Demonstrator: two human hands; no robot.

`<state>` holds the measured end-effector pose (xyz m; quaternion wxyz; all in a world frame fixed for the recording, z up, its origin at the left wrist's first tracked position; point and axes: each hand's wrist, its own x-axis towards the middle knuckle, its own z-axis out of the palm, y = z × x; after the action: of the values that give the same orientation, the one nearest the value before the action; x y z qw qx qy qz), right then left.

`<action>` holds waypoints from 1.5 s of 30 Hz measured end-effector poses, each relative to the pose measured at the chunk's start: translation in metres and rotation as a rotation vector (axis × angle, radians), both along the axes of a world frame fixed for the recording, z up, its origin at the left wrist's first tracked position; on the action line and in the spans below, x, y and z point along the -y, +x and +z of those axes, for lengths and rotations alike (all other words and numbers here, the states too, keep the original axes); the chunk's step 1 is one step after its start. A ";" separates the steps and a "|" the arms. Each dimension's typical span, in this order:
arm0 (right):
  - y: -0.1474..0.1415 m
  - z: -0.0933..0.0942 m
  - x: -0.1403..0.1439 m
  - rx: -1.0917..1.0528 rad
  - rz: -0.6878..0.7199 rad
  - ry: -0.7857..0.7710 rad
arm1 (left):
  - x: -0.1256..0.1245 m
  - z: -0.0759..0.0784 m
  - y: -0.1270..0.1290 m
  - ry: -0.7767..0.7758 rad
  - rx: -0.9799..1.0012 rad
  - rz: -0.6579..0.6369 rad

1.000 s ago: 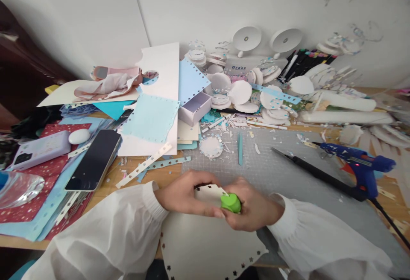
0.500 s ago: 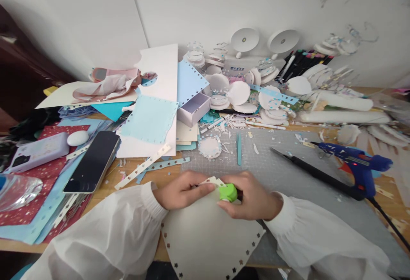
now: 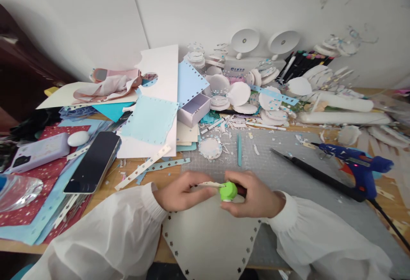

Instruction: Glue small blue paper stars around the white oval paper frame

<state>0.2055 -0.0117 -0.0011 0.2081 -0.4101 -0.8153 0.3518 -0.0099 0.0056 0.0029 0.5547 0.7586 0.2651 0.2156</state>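
A large cream sheet of paper point(image 3: 209, 235) lies at the table's front edge, with flower-shaped holes punched along its sides. My left hand point(image 3: 184, 191) pinches its far edge between thumb and fingers. In my right hand point(image 3: 253, 192) is a small green craft punch point(image 3: 228, 191), gripped between thumb and fingers. The punch sits on the paper's far edge, just right of my left fingertips. Part of the punch is hidden by my right fingers. Beyond my hands, a teal stick point(image 3: 239, 149) and a white paper disc point(image 3: 210, 148) lie on the grey cutting mat point(image 3: 259, 156).
A blue glue gun point(image 3: 355, 160) and a black pointed tool point(image 3: 320, 175) lie at right. Phones, including a black one point(image 3: 92, 162), rest at left beside punched paper strips point(image 3: 144, 167). White discs point(image 3: 238, 93), a lilac box point(image 3: 194, 111) and markers point(image 3: 303, 62) crowd the back.
The cream sheet has shifted and tilted slightly, so its punched far edge now shows nearly edge-on. My right hand and the punch have moved only a little.
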 end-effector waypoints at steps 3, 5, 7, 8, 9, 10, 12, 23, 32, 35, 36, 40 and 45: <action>-0.001 0.000 0.001 0.010 -0.033 0.078 | 0.000 0.002 0.002 0.001 0.098 -0.004; -0.002 -0.002 0.002 0.023 -0.017 0.143 | -0.001 0.001 0.004 0.015 0.127 -0.032; -0.003 -0.003 0.002 0.039 0.017 0.184 | -0.001 0.000 0.006 0.042 0.128 -0.031; -0.003 -0.003 0.002 0.045 0.030 0.185 | -0.002 -0.001 0.007 0.043 0.128 -0.027; -0.003 -0.003 0.002 0.045 0.043 0.167 | -0.002 -0.002 0.008 0.034 0.130 -0.024; -0.002 -0.002 0.001 0.037 0.060 0.128 | -0.002 -0.003 0.008 0.018 0.136 -0.022; 0.001 -0.001 -0.001 -0.023 0.112 -0.009 | -0.002 -0.004 0.008 -0.011 0.142 -0.011; 0.010 -0.014 -0.008 0.066 -0.232 0.287 | -0.002 -0.001 0.009 -0.050 0.167 -0.056; 0.027 -0.017 -0.026 0.177 -0.548 0.389 | 0.004 -0.004 0.005 -0.225 0.112 0.011; 0.030 -0.020 -0.030 0.293 -0.477 0.372 | 0.003 -0.002 0.006 -0.217 0.126 0.028; 0.031 -0.020 -0.030 0.298 -0.448 0.366 | 0.003 -0.002 0.006 -0.211 0.130 0.028; 0.032 -0.019 -0.029 0.319 -0.435 0.364 | 0.003 -0.002 0.006 -0.184 0.147 0.019; 0.033 -0.020 -0.031 0.308 -0.444 0.398 | 0.002 -0.003 0.006 -0.191 0.144 0.012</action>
<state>0.2385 0.0189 -0.0206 0.2299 -0.5776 -0.7805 0.0658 -0.0042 0.0033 0.0004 0.6406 0.6834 0.2486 0.2468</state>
